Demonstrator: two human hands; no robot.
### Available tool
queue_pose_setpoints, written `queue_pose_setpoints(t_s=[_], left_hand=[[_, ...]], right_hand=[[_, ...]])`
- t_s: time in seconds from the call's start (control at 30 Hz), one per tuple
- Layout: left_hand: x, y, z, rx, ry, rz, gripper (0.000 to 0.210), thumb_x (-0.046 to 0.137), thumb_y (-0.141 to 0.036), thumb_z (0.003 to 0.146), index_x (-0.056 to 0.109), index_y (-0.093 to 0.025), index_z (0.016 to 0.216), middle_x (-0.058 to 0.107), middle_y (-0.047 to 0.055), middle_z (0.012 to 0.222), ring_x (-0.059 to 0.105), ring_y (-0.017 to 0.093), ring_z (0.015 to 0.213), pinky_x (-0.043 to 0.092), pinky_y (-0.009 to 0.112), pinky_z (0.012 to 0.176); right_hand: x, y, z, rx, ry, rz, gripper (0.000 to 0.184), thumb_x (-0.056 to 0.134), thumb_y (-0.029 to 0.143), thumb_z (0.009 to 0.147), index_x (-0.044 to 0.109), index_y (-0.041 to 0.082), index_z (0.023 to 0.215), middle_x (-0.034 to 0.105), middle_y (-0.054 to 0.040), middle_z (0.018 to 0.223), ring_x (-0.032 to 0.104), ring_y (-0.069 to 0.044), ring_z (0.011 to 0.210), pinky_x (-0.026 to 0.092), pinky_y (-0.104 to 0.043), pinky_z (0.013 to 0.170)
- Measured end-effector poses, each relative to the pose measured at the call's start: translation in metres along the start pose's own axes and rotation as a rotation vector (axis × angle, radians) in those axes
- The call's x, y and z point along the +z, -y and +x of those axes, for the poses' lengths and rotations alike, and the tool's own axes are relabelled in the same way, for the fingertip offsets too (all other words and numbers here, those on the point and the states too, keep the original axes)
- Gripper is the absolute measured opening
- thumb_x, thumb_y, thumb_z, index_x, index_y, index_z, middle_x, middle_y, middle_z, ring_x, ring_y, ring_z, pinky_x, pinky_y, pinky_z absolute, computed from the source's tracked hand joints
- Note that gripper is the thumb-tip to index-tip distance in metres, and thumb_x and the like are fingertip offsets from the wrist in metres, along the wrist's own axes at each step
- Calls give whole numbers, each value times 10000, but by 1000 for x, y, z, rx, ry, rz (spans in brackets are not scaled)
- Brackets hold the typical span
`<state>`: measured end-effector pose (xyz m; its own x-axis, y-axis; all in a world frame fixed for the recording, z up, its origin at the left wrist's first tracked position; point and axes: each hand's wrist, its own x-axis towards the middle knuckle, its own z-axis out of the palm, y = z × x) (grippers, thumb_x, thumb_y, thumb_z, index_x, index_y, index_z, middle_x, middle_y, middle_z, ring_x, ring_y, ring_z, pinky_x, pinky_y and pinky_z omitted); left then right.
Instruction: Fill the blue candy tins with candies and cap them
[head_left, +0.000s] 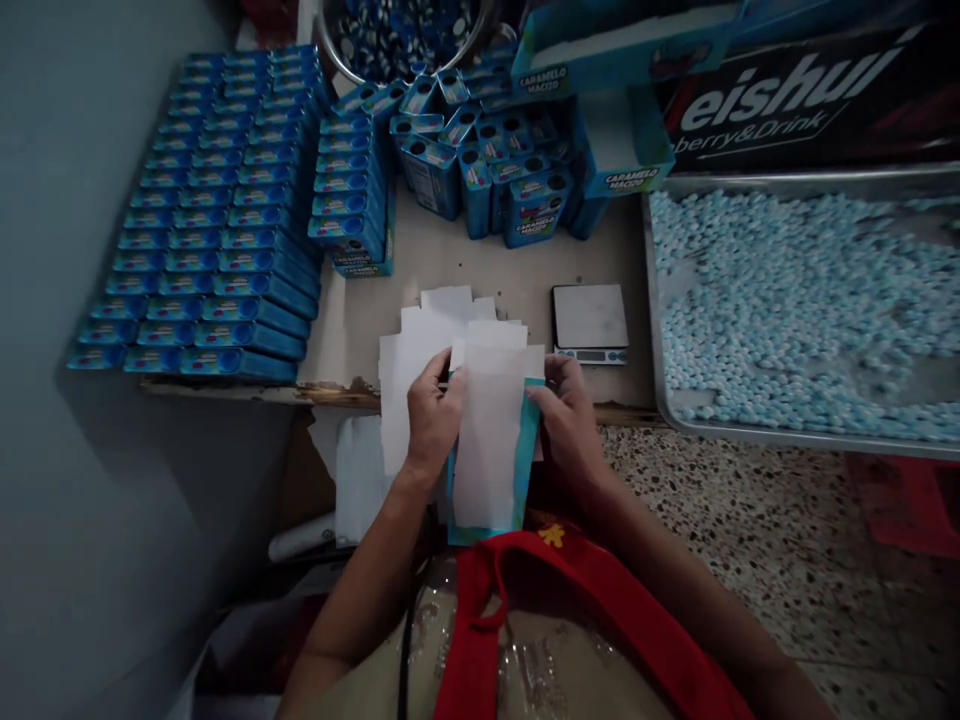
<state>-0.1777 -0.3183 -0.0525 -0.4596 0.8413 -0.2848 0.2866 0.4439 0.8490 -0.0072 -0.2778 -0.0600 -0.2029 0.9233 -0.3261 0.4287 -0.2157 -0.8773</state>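
Observation:
Between my two hands is a partly folded cardboard box point(491, 440), white inside with blue printed sides, its lower end close to my red apron. My left hand point(437, 410) grips its left edge, thumb on the white face. On the right edge, my right hand point(568, 415) pinches the blue side near the upper flaps. Flat white box blanks point(420, 345) lie under and behind it at the table's front edge. A small digital scale point(590, 318) sits just beyond my right hand.
Rows of blue tins point(202, 220) are stacked at left. More blue tins point(487, 175) and open display boxes point(626, 150) stand at the back, near a metal bowl point(405, 35). A metal tray point(660, 400) of pale blue candies point(810, 310) fills the right side.

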Motion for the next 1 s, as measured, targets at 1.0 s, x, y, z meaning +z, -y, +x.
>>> queue_pose_setpoints(t_s=[1.0], left_hand=[[-26, 10, 9, 269, 77, 159, 94, 691, -277, 921, 746, -211, 883, 746, 43, 932, 698, 184, 896, 546, 301, 843]], right_hand=[[10, 29, 15, -226, 235, -872, 223, 501, 213, 1015, 707, 208, 1100, 673, -136, 1183, 656, -252, 924, 438, -328, 668]])
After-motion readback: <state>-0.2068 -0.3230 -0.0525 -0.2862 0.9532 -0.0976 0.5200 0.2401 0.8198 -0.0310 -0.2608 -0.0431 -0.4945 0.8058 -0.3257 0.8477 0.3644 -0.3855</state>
